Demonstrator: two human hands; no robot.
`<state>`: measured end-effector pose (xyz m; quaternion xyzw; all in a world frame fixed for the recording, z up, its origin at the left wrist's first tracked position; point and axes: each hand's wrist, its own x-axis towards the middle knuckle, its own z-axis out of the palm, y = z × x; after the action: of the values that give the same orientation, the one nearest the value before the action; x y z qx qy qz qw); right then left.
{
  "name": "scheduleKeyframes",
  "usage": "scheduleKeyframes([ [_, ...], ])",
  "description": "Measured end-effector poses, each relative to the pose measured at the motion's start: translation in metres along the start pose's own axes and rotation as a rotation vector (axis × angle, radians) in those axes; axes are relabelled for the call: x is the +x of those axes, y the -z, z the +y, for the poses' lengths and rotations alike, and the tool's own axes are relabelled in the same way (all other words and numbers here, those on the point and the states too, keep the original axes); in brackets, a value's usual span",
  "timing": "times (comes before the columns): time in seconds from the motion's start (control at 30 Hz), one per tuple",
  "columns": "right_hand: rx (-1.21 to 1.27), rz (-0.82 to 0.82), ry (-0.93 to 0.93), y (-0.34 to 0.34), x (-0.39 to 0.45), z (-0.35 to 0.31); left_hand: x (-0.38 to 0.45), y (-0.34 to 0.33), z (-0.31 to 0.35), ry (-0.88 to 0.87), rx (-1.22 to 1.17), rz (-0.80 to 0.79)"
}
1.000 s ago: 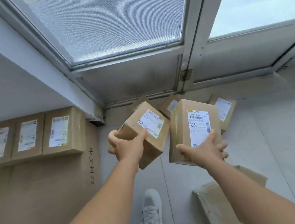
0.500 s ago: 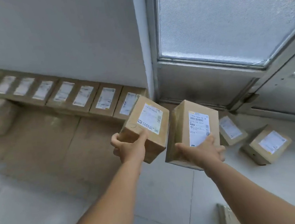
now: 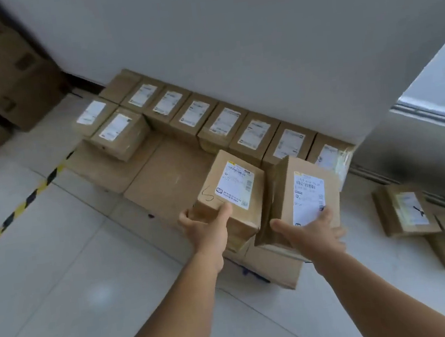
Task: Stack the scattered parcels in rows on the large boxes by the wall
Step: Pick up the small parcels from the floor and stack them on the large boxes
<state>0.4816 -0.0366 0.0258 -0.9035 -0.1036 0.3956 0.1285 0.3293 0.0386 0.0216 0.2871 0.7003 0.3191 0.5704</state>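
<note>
- Head view shows your left hand (image 3: 209, 229) gripping the near end of one parcel (image 3: 231, 192), thumb up over the top face near a pen scrawl, fingers curled under the bottom edge.
- Your right hand (image 3: 313, 234) holds the second parcel (image 3: 306, 200) from below at its near end, thumb out along the shaded left side, fingers wrapped round the bottom right corner; this one stands tilted, more upright than the first.
- Both parcels hang just above the large boxes (image 3: 167, 180), near the right end of the row (image 3: 210, 119) already laid along the wall (image 3: 229, 43), and they sit just beside each other, perhaps touching at the inner edges.
- Judging by how you carry each in a single hand, they are light; the cardboard looks stiff and holds its corners, so a grip across one end should do.
- Take hold by the short edges, not the label face: the paper is smoother than the board and may slip under your thumb.
- Each parcel is a plain brown carton with a white printed shipping label on the top face, barcode and small text too blurred to read.
- The row by the wall shows labels all facing up; a second row has two parcels started at the far left (image 3: 117, 133), so bare box top is open in front of the wall row for these two.
- More scattered parcels (image 3: 430, 225) lie on the tiled floor (image 3: 74, 268) to your right, still to be gathered.
</note>
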Motion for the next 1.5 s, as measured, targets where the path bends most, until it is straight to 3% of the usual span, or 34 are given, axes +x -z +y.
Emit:
scheduleKeyframes([
  [0.23, -0.063, -0.024, 0.042, -0.092, -0.054, -0.098, 0.071, 0.104, 0.047, 0.033, -0.081, 0.058],
  [0.53, -0.204, -0.044, 0.07, -0.158, -0.063, -0.19, 0.151, 0.163, 0.087, 0.087, -0.164, 0.112],
  [0.97, -0.159, -0.054, -0.014, -0.219, 0.014, -0.31, 0.306, 0.136, 0.153, 0.175, -0.114, 0.091],
  [1.27, -0.195, -0.099, -0.138, -0.288, 0.065, -0.34, 0.398, 0.12, 0.143, 0.27, -0.112, 0.054],
  [1.5, -0.127, -0.044, -0.189, -0.335, 0.1, -0.368, 0.459, 0.107, 0.128, 0.341, -0.129, -0.081],
])
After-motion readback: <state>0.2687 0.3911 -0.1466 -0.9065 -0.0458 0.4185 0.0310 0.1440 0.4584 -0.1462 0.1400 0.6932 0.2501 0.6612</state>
